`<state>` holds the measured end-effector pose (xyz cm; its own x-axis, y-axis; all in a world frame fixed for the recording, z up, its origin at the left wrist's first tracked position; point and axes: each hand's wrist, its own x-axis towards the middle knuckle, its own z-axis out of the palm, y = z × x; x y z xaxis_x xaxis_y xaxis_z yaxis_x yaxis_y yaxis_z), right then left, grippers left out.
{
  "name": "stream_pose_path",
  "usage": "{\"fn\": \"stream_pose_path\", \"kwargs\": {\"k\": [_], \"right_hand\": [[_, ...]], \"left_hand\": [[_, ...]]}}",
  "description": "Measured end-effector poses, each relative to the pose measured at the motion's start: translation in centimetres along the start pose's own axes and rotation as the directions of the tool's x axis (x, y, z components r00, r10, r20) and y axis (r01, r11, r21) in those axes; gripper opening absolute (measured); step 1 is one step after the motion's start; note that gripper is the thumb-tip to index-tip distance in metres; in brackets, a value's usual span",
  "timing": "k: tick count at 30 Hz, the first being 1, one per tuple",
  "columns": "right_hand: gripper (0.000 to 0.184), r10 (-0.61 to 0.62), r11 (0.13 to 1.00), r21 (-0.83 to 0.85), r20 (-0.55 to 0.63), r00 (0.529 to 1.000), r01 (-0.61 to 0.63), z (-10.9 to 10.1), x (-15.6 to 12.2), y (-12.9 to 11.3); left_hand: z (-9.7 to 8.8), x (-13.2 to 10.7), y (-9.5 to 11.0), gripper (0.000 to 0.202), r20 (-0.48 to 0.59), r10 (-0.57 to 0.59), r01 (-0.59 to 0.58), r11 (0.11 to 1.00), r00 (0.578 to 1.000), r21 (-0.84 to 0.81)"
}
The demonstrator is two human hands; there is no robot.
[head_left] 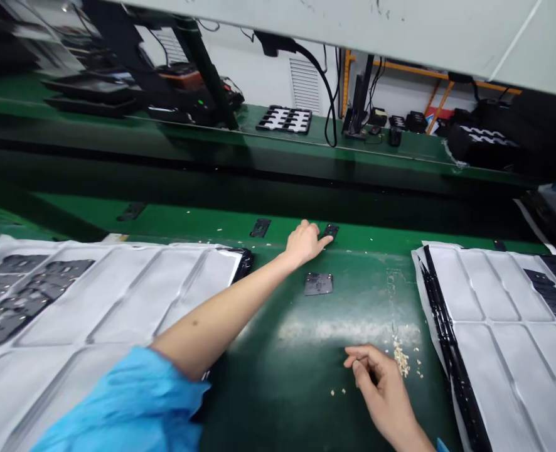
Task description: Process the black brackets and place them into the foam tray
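My left hand (305, 243) stretches forward over the green bench, with its thumb and a finger at a small flat black plastic part (331, 231) near the dark strip. Closer to me, a single dark plate (319, 284) lies flat on the bench. My right hand (376, 383) hovers low over the bench, thumb and fingertips brought together. Whatever they pinch, if anything, is too small to make out. Beside it sits a scatter of tiny pale pieces (401, 359).
A white compartment tray (132, 295) holding black parts lies left; another white tray (475, 282) on the right also holds some. More black parts (260, 228) lie along the bench's far side. Behind the dark strip, a shelf carries a black-and-white tray (285, 119). An overhead panel (353, 31) crosses the top.
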<state>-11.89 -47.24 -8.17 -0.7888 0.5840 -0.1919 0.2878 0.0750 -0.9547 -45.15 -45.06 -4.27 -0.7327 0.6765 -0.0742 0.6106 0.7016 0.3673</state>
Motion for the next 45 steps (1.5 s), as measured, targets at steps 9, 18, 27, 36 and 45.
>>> {"fn": "stream_pose_path", "kwargs": {"k": [9,18,27,36,45], "right_hand": [[0.02,-0.114,0.993,0.02,-0.133,0.984,0.118,-1.3,-1.0,-1.0],[0.048,-0.164,0.979,0.047,-0.398,0.903,0.198,-3.9,0.1,-1.3],[0.022,-0.138,0.975,0.106,-0.405,0.904,0.196,-5.5,0.4,-1.6],[0.03,-0.03,0.972,0.2,-0.424,0.905,0.126,-6.1,-0.4,-2.7],[0.026,-0.056,0.957,0.25,-0.338,0.939,0.147,-5.4,-0.6,-3.7]], "left_hand": [[0.2,1.2,5.1,0.031,0.155,0.09,-0.093,0.996,0.984,0.012],[-1.8,-12.7,7.8,0.012,0.239,0.613,-0.536,0.783,0.753,-0.316],[-0.5,-17.9,7.5,0.027,0.228,0.694,-0.54,0.689,0.683,-0.482],[3.5,-23.9,0.4,0.059,0.113,0.556,-0.498,0.804,0.824,-0.326],[10.7,-25.6,3.6,0.089,-0.018,0.508,-0.505,0.853,0.861,-0.133]]}}
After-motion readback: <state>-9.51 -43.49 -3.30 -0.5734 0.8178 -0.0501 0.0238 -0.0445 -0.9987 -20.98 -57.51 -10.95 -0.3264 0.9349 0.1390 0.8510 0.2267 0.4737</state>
